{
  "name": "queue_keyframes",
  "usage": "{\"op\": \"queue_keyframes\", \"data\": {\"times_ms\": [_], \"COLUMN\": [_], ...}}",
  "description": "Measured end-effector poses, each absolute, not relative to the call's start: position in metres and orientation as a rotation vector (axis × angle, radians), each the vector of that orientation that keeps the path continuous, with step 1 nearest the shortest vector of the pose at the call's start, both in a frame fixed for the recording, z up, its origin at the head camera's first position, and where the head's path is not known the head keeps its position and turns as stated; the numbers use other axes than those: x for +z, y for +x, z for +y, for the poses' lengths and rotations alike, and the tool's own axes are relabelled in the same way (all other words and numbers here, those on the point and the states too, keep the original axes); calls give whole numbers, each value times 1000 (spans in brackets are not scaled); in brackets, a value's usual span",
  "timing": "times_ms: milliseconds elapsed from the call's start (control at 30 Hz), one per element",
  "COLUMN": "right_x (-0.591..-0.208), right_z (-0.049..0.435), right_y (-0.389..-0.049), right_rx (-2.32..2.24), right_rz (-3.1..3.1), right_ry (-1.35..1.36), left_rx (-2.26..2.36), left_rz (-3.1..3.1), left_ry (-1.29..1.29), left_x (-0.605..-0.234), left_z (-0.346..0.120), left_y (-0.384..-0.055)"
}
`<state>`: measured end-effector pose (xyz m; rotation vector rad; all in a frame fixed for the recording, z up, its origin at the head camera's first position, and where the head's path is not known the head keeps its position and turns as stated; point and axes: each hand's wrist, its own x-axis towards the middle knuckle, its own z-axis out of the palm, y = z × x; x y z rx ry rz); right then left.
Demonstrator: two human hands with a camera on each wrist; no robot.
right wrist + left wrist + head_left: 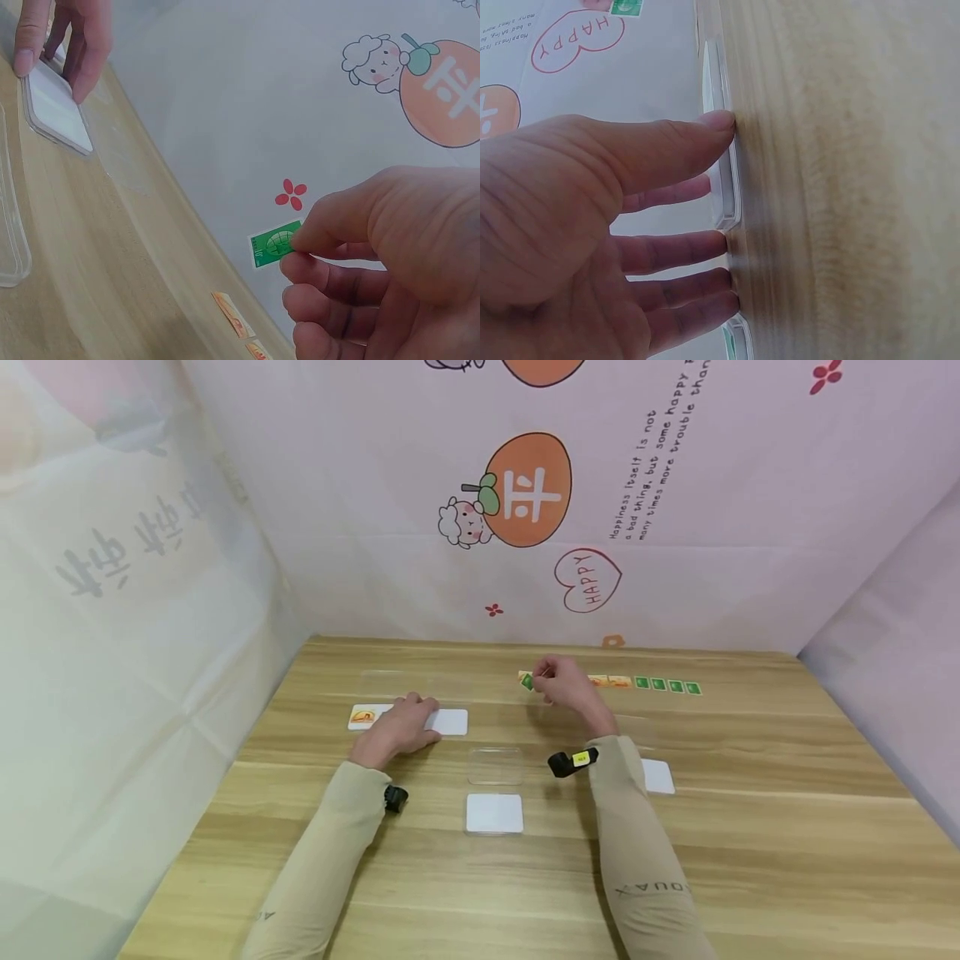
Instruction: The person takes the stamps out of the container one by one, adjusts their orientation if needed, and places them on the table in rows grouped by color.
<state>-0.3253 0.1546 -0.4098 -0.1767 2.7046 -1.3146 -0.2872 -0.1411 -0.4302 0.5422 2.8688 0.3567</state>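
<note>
- Nearest us on the table (450, 902) is a white slab (494, 813) in the middle, with a clear plastic tray (495, 766) just beyond and another slab (658, 776) off to the right.
- Farther out on the left, our left hand (405, 724) spans a white slab with a plain top (451, 722), thumb and fingers on opposite edges. Looks stiff, maybe slick, so we'd say edges are the right hold.
- Our right hand (566, 683) pinches a little green stamp (266, 244) by one end, thumb against fingers, up off the table's far side. Probably paper-light, bendy, easily creased; we'd stick to an edge or corner.
- Farthest: orange stamps (619, 682), then green ones (667, 686) rightward.
</note>
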Motion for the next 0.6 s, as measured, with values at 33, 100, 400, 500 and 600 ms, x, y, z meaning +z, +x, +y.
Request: {"op": "queue_keyframes", "data": {"times_ms": [33,100,400,500,600], "right_x": [-410,-411,-410,-409,-409], "right_z": [155,155,160,161,163], "right_y": [-326,-328,-325,-325,-326], "right_rx": [-1309,-1305,-1265,-1240,-1220], "right_rz": [2705,2703,2738,2749,2746], "right_ry": [-182,-183,-198,-196,-191], "left_rx": [358,356,357,358,351], "left_rz": [2869,2871,2873,2873,2873], "left_ry": [545,544,528,533,529], "left_x": [-430,-429,-431,-430,-430], "left_z": [-141,-141,-140,-141,-141], "left_y": [-287,-287,-288,-288,-288]}}
